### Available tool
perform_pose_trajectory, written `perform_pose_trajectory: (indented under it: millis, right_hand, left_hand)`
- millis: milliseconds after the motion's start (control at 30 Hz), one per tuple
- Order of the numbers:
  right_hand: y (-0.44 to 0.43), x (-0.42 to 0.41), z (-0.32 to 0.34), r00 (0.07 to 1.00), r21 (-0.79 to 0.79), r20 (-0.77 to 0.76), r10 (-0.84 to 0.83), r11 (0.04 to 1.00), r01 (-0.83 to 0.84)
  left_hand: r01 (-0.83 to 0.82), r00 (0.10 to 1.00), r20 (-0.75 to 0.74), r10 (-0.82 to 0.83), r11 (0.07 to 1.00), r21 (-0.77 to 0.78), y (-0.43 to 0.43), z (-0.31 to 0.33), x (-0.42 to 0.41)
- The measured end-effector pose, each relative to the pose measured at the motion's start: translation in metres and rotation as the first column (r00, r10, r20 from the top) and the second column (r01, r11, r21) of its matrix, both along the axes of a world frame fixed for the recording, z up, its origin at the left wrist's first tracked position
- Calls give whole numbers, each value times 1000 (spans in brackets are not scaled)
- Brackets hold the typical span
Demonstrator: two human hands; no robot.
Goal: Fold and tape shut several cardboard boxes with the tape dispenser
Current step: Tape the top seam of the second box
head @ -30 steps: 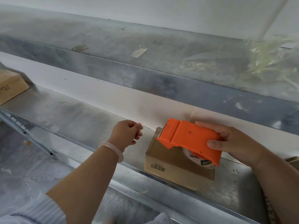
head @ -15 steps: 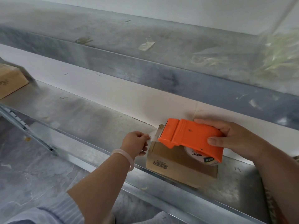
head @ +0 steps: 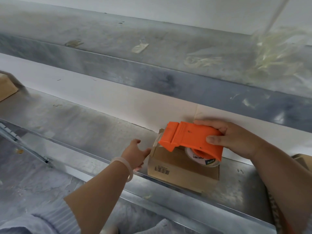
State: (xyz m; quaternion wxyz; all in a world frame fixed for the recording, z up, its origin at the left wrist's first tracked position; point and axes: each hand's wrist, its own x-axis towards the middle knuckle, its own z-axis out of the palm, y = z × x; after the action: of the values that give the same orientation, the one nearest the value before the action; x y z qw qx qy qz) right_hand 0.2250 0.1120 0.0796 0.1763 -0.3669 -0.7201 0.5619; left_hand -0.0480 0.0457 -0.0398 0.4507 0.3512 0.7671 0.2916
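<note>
A small brown cardboard box (head: 179, 168) with a barcode label lies on the metal shelf (head: 81, 130), right of centre. My right hand (head: 234, 137) grips the orange tape dispenser (head: 190, 139), which rests on top of the box with its front end at the box's left edge. Clear tape runs from the dispenser down over that left edge. My left hand (head: 135, 154) has its fingers spread, and its fingertips press against the box's left side where the tape comes down. A pale bracelet sits on my left wrist.
A second cardboard box (head: 6, 88) stands at the far left of the shelf, and a box corner (head: 302, 161) shows at the right edge. An upper metal shelf (head: 152, 76) overhangs, with crumpled tape scraps (head: 270, 58) at its right. A white wall backs the lower shelf.
My left hand went from a loose fist apart from the box, to pinching the tape end, to pressing open fingers against the box's left side. The dispenser has stayed almost still on the box.
</note>
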Motion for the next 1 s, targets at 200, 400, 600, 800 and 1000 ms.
perform_pose_trajectory:
  millis: [200,400,600,800,1000]
  right_hand:
    - [-1,-7,-4,996,29,-15,-83,996,83]
    - [-6,-15,-6,976,-1,-67,-205,979,205]
    - [-10,-20,-9,953,-57,-96,-289,957,284]
    - [-17,-28,-14,902,-143,-119,-416,906,399]
    - [-24,-30,-9,861,-290,-148,-486,854,432]
  left_hand:
    - [-45,975,-157,157,831,554,-50,23,22]
    - [467,884,-337,-324,605,644,-72,44,82]
    - [238,945,60,-322,803,547,-46,51,116]
    - [262,958,-42,-285,799,542,-37,44,124]
    - [330,943,-166,-288,751,572,-36,43,117]
